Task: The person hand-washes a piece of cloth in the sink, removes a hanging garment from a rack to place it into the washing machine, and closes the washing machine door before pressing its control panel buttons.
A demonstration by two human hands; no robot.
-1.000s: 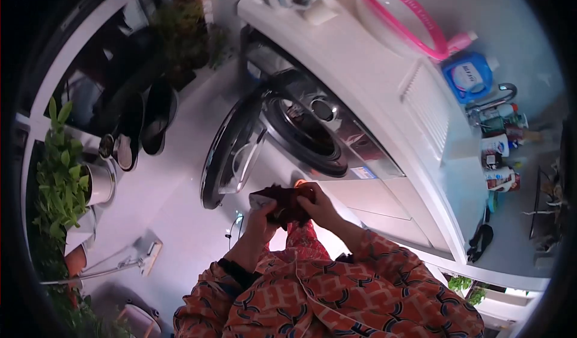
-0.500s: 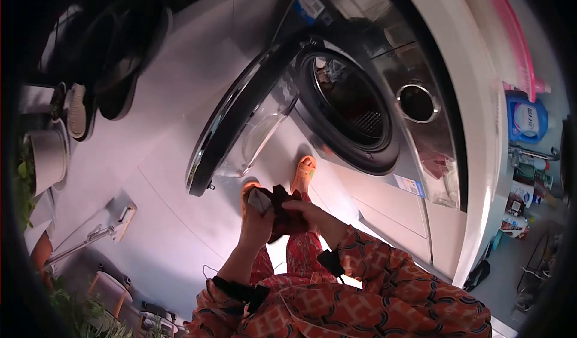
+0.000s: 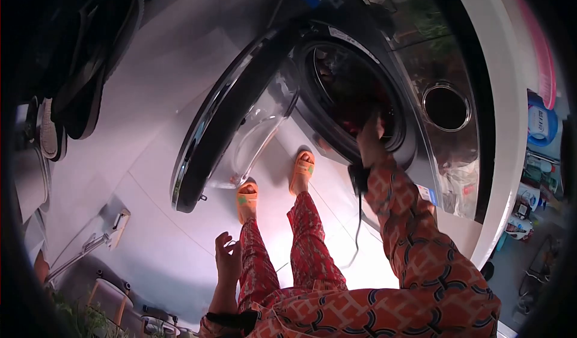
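Observation:
My right hand [image 3: 372,132] reaches into the round opening of the washing machine [image 3: 415,151], at the lower right of its rim. Its fingers are closed on a dark reddish cloth [image 3: 359,110], mostly lost in the shadow of the drum. The glass door [image 3: 234,121] of the machine hangs wide to the left. My left hand [image 3: 227,257] is low in front of my left leg, away from the machine. Its fingers are loosely curled and apart, and I see nothing held in them.
Dark shoes [image 3: 81,91] stand at the upper left. A mop-like tool [image 3: 114,230] lies at the lower left near plants [image 3: 78,314]. On the right are a blue detergent bottle [image 3: 542,120] and a pink basin [image 3: 538,55]. My feet wear orange slippers [image 3: 302,168].
Both hands were together holding dark cloth before my lap. My right hand has moved up and right into the drum opening with it; my left has dropped away down and left.

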